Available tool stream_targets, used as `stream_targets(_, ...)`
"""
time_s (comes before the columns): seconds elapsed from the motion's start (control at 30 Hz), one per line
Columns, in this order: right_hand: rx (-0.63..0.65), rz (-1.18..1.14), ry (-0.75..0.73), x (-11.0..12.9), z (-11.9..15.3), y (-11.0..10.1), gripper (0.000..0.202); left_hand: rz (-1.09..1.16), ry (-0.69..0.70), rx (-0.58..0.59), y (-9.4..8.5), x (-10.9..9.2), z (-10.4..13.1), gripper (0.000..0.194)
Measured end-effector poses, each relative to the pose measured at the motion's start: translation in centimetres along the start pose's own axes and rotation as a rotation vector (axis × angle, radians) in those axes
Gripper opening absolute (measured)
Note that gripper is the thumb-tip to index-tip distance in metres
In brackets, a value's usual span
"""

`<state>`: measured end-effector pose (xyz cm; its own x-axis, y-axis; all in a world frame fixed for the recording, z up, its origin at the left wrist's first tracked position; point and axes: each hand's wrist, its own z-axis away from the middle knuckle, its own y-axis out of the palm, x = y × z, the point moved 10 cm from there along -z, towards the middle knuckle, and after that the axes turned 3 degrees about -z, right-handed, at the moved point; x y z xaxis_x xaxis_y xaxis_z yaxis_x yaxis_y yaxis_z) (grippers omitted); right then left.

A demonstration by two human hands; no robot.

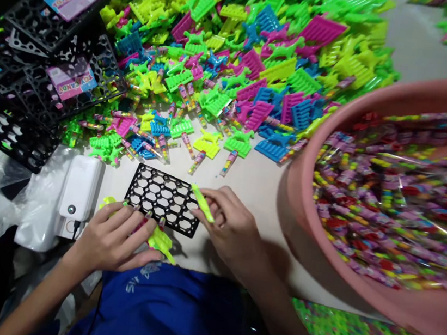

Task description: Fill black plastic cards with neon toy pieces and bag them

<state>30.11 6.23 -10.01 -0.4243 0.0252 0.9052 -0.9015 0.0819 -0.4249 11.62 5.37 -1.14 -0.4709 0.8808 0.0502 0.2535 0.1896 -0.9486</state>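
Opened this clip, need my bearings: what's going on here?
A person works bare-handed at a table. The right hand pinches a yellow-green piece by the right end of a black lattice tray. The left hand lies over the tray's near left edge, with bright pieces partly under it. Colourful plastic toys are heaped beyond; a pink tub of candy-like tubes stands at right.

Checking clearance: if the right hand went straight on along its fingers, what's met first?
Likely the black tray: the right hand points at its right end. Height is unclear, so it might pass above.
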Motion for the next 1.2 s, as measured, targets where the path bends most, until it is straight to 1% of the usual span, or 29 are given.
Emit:
stream_targets(0.07, 0.060, -0.100, 0.048, -0.9, 1.1, 0.9, 0.009, 0.001, -0.002, 0.005, 0.1, 0.1, 0.0, 0.039)
stream_targets(0.13, 0.101, -0.163, 0.106, -1.7, 2.0, 1.5, 0.008, 0.006, -0.002, 0.008, 0.2, 0.1, -0.1, 0.038)
stream_targets(0.23, 0.088, -0.157, 0.115, -1.8, 2.6, 1.4, 0.011, 0.010, -0.004, -0.011, 0.1, 0.1, -0.2, 0.041)
stream_targets(0.33, 0.042, -0.140, 0.042, -1.0, 2.8, 1.0, 0.008, 0.003, -0.001, -0.031, 0.1, 0.0, -0.2, 0.045)
stream_targets(0.4, 0.047, -0.155, -0.002, -0.3, 2.9, 1.2, 0.007, 0.004, -0.003, -0.035, 0.1, 0.0, -0.2, 0.046)
stream_targets(0.47, 0.081, -0.168, -0.057, 0.3, 3.2, 1.9, 0.009, 0.007, -0.007, -0.038, 0.1, 0.1, -0.2, 0.047)
stream_targets(0.53, 0.113, -0.154, -0.152, 1.2, 3.5, 2.4, 0.015, 0.005, -0.005, -0.033, 0.1, 0.1, -0.2, 0.047)
stream_targets(0.63, 0.186, -0.062, -0.325, 2.3, 4.3, 2.9, 0.027, -0.004, 0.002, -0.022, 0.1, 0.0, -0.3, 0.047)
stream_targets(0.73, 0.253, 0.034, -0.421, 2.9, 4.7, 3.3, 0.031, -0.005, 0.004, -0.008, 0.2, -0.1, -0.5, 0.044)
stream_targets(0.8, 0.281, 0.101, -0.444, 3.1, 4.7, 3.8, 0.030, 0.000, 0.001, -0.007, 0.2, -0.1, -0.6, 0.041)
stream_targets(0.9, 0.337, 0.190, -0.480, 3.7, 4.6, 5.2, 0.028, -0.005, -0.002, 0.002, 0.2, -0.1, -0.7, 0.040)
stream_targets(1.0, 0.367, 0.203, -0.503, 4.1, 4.7, 6.3, 0.027, -0.012, -0.012, 0.026, 0.3, 0.0, -0.7, 0.038)
stream_targets(1.1, 0.395, 0.146, -0.479, 3.7, 4.7, 6.2, 0.030, -0.002, -0.026, 0.020, 0.2, 0.1, -0.5, 0.041)
stream_targets(1.2, 0.482, 0.029, -0.439, 3.4, 4.0, 5.3, 0.037, -0.003, -0.037, 0.004, 0.1, 0.1, -0.2, 0.046)
